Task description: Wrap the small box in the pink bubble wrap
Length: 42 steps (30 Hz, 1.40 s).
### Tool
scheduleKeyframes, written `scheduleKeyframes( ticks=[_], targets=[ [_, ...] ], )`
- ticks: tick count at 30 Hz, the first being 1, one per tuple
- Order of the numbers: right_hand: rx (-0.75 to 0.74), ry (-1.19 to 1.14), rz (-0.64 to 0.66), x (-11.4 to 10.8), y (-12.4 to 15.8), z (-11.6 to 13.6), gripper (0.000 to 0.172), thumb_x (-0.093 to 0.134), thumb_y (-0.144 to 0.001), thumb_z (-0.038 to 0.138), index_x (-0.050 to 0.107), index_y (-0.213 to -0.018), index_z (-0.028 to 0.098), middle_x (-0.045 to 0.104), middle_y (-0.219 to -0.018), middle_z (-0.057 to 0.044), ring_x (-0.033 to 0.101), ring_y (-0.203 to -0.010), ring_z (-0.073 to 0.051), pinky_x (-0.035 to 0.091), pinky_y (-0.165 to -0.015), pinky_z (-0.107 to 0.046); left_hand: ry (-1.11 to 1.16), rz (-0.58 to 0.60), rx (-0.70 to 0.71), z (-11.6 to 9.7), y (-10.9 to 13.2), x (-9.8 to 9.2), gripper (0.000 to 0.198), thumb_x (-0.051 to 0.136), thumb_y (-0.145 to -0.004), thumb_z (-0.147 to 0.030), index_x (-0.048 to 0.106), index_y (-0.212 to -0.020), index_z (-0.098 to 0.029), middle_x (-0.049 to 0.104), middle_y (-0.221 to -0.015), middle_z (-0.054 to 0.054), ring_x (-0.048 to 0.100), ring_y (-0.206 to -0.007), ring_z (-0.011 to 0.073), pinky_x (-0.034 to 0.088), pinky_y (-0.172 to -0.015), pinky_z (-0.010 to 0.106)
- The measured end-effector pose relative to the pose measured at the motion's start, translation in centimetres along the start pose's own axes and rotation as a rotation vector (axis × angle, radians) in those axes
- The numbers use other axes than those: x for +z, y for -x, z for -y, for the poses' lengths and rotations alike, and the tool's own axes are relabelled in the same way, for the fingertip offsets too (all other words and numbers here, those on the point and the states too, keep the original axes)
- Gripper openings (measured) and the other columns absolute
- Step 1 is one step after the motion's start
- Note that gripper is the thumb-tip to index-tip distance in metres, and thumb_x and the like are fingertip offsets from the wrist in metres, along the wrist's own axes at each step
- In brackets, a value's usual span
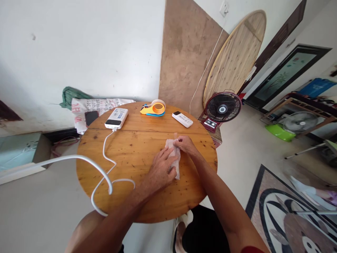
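Note:
A crumpled white tissue or wipe (pixel 176 159) lies on the round wooden table (pixel 131 196). My left hand (pixel 161 169) rests on it, fingers stretched forward and pressing its near part flat. My right hand (pixel 185 143) pinches the far top corner of the tissue between thumb and fingers.
At the table's far edge lie a white power bank (pixel 117 118) with a white cable (pixel 105 165) running toward me, an orange tape dispenser (pixel 153 108) and a white remote (pixel 182 119). A small red fan (pixel 222 108) stands on the floor beyond, next to leaning wooden boards.

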State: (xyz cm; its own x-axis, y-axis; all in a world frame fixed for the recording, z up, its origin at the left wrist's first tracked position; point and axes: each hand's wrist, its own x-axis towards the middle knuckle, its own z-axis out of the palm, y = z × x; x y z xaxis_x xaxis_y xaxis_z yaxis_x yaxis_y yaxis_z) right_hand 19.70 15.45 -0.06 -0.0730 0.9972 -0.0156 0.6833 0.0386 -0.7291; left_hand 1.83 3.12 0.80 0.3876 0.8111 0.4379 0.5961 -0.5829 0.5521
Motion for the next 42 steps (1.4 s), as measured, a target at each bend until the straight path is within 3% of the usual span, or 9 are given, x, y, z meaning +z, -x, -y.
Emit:
scheduleKeyframes(
  ticks=[5, 11, 16, 23, 29, 35, 42],
  targets=[
    [0.003, 0.000, -0.021, 0.0, 0.1, 0.0, 0.014, 0.060, -0.061, 0.031, 0.057, -0.057, 0.017, 0.048, -0.051, 0.006, 0.040, -0.052, -0.009, 0.024, -0.048, -0.022, -0.046, -0.008, 0.059, -0.5, 0.0, -0.5, 0.035, 0.051, -0.076, -0.011, 0.066, -0.107, -0.015, 0.066, -0.116, 0.010, 0.051, -0.120, 0.0287, 0.039, -0.108, 0.046],
    [-0.018, -0.158, -0.051, -0.2, 0.8, 1.0, 0.020, 0.058, -0.063, 0.037, 0.055, -0.063, 0.018, 0.049, -0.058, 0.005, 0.041, -0.055, -0.009, 0.030, -0.050, -0.022, 0.021, 0.034, -0.025, -0.4, -0.1, -0.5, 0.028, 0.049, -0.077, -0.010, 0.064, -0.099, -0.014, 0.068, -0.105, 0.011, 0.059, -0.106, 0.0256, 0.048, -0.096, 0.041],
    [-0.045, -0.298, -0.097, -0.8, 1.8, 2.7, 0.027, 0.058, -0.064, 0.045, 0.050, -0.065, 0.019, 0.048, -0.059, 0.005, 0.040, -0.054, -0.009, 0.034, -0.051, -0.022, 0.065, 0.048, -0.041, -0.3, -0.1, -0.5, 0.027, 0.047, -0.078, -0.011, 0.063, -0.099, -0.015, 0.066, -0.107, 0.010, 0.058, -0.107, 0.0250, 0.047, -0.097, 0.041],
    [-0.095, -0.494, -0.019, -1.5, 2.9, 5.0, 0.029, 0.064, -0.065, 0.042, 0.046, -0.064, 0.020, 0.048, -0.056, 0.005, 0.043, -0.051, -0.009, 0.037, -0.049, -0.022, 0.081, 0.033, -0.056, 0.1, -0.3, -0.5, 0.027, 0.046, -0.078, -0.013, 0.062, -0.099, -0.017, 0.065, -0.106, 0.009, 0.057, -0.107, 0.0251, 0.047, -0.096, 0.041],
    [-0.233, -0.456, -0.009, -2.2, 5.1, 6.1, 0.029, 0.064, -0.071, 0.040, 0.045, -0.065, 0.020, 0.045, -0.060, 0.005, 0.041, -0.057, -0.009, 0.037, -0.057, -0.023, 0.030, 0.010, -0.031, 0.1, -0.3, -0.3, 0.027, 0.047, -0.079, -0.012, 0.062, -0.101, -0.018, 0.064, -0.109, 0.009, 0.056, -0.105, 0.0249, 0.046, -0.095, 0.040],
    [-0.270, -0.518, -0.017, -2.8, 8.2, 6.7, 0.026, 0.064, -0.076, 0.038, 0.047, -0.068, 0.019, 0.045, -0.064, 0.005, 0.041, -0.060, -0.009, 0.035, -0.059, -0.023, -0.122, -0.091, -0.061, 0.1, 0.3, -0.2, 0.023, 0.053, -0.080, -0.021, 0.061, -0.102, -0.016, 0.060, -0.106, 0.011, 0.052, -0.102, 0.0286, 0.044, -0.091, 0.044],
    [-0.285, -0.550, 0.027, -1.9, 10.5, 7.1, 0.026, 0.064, -0.078, 0.040, 0.051, -0.070, 0.019, 0.048, -0.067, 0.003, 0.044, -0.063, -0.011, 0.038, -0.061, -0.023, -0.085, -0.230, -0.231, 0.6, 0.8, 0.1, 0.049, 0.064, -0.073, -0.029, 0.047, -0.116, -0.015, 0.055, -0.109, 0.013, 0.051, -0.105, 0.0304, 0.045, -0.091, 0.046]
  ],
)
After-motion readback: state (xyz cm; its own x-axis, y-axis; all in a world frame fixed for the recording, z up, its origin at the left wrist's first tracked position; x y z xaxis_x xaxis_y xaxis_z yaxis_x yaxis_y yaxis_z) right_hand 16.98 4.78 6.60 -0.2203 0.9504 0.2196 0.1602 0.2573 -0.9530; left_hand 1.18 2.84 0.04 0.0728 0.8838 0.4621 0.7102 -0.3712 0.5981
